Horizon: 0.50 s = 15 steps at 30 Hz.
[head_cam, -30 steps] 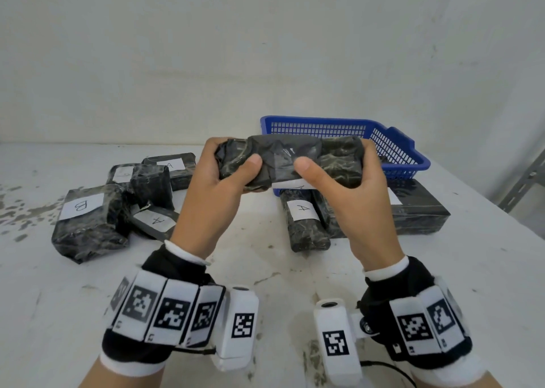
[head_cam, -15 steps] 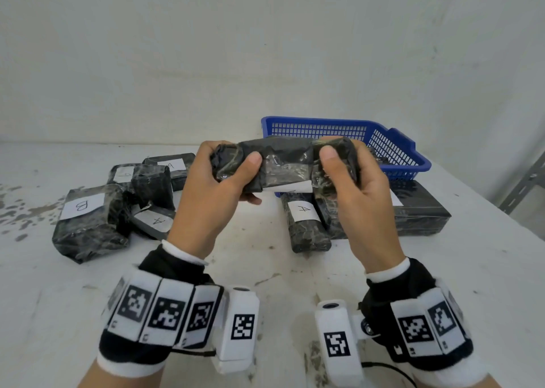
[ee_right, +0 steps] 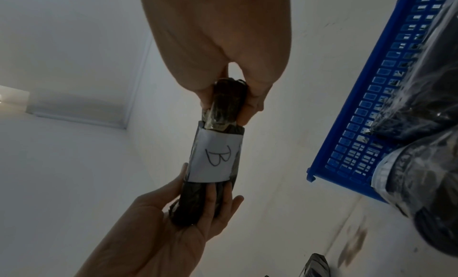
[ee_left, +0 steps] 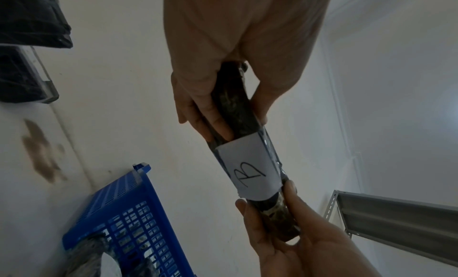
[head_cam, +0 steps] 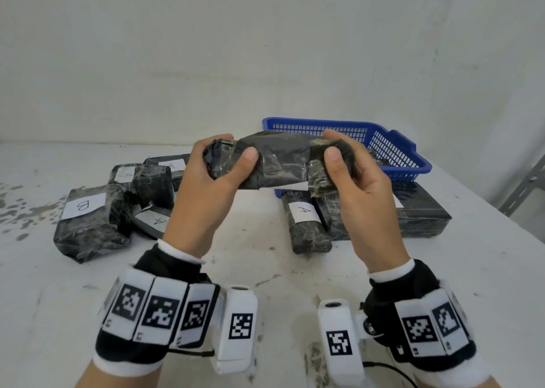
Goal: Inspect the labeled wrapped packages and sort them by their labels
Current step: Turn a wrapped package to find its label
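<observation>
I hold a long package in black wrap (head_cam: 277, 163) level above the table, one hand at each end. My left hand (head_cam: 236, 148) grips its left end, thumb on the near face. My right hand (head_cam: 336, 148) grips the right end the same way. Its white label faces down and away; only an edge shows in the head view. In the left wrist view the label (ee_left: 250, 171) reads B, and the right wrist view shows the label (ee_right: 215, 157) with the same letter. Both hands are curled round the package.
Left on the table lies a pile of black packages, one marked B (head_cam: 85, 207) and one marked A (head_cam: 154, 221). Right of centre lie a package marked A (head_cam: 303, 213) and a big black box (head_cam: 421, 213). A blue basket (head_cam: 395, 148) with packages stands behind them.
My right thumb slid from the package's middle out to its right end. The package turned slightly in my hands, and both hands stayed at about the same height.
</observation>
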{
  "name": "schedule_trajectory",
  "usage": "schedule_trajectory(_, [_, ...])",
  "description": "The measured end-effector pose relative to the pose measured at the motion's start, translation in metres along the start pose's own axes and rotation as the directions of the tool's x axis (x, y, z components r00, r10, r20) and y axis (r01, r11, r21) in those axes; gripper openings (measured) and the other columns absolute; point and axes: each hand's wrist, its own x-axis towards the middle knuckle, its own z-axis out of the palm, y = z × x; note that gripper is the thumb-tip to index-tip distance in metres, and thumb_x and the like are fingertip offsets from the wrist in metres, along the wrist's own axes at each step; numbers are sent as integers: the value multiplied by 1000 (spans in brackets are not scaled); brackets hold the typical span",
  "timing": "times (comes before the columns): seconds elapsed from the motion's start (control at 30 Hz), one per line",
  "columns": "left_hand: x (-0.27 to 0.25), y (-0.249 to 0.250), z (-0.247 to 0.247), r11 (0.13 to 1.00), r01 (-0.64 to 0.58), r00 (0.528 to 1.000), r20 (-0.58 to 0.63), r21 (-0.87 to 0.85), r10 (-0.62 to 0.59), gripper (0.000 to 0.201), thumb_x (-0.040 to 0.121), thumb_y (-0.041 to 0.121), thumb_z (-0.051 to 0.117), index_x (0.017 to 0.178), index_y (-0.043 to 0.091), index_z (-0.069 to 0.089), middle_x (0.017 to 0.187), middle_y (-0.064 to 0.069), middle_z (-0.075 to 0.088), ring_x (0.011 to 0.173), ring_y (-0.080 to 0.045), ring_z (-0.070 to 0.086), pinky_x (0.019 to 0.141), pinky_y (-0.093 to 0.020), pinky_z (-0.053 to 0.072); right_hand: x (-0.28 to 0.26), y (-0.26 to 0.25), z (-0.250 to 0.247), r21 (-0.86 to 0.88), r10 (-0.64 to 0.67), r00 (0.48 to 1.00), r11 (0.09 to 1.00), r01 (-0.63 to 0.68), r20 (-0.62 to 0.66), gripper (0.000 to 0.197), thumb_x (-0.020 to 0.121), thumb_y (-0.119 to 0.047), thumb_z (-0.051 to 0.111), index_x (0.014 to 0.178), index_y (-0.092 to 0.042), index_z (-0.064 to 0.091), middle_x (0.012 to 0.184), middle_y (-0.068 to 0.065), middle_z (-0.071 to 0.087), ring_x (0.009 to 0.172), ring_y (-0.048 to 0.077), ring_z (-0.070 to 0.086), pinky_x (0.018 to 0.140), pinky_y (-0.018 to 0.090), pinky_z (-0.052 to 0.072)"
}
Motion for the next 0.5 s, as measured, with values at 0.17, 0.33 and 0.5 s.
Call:
schedule_trajectory(0.17, [-2, -1, 1, 998, 29, 999, -26, 61, -27, 66, 75, 32, 80, 130, 21, 46, 113, 5, 62, 100, -7, 66, 90, -32, 55, -1, 0, 0, -40, 1, 1000, 999, 0, 22, 36, 86, -39, 65, 121, -30, 63, 118, -7, 70, 115, 11, 65, 101, 44, 54])
schedule_trajectory(0.33, [-4, 2, 0, 982, 57, 997, 36, 181, -64, 54, 84, 31, 71, 132, 22, 47, 116, 0, 65, 89, -17, 70, 51, -21, 51, 0, 5, -3, -109, -8, 1000, 994, 10, 13, 41, 85, -41, 68, 125, -33, 61, 128, -6, 64, 117, 15, 64, 92, 36, 57])
schedule_trajectory(0.5, [-8, 8, 1, 998, 36, 998, 49, 42, -38, 55, 85, 21, 70, 135, 20, 47, 120, -1, 62, 92, -15, 71, 62, -28, 58, -1, 1, -1, -35, -6, 1000, 999, 7, 23, 31, 96, -37, 59, 126, -33, 60, 129, 0, 62, 101, 17, 62, 68, 12, 50])
